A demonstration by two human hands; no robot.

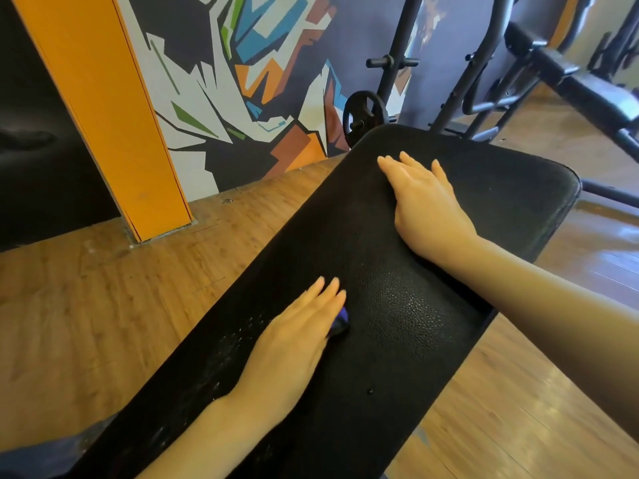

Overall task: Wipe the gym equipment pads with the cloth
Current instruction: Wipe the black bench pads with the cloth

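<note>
A long black padded bench pad runs from the lower left to the upper right. My left hand lies flat on its middle, fingers straight, pressing a dark blue cloth against the pad. Only a small edge of the cloth shows under the fingers. My right hand rests flat on the far end of the pad with fingers spread and holds nothing. White specks mark the pad's left side near my left wrist.
An orange pillar stands at the left on the wooden floor. A painted mural wall is behind. A black weight plate and metal rack stand past the pad's far end. Another bench is at the upper right.
</note>
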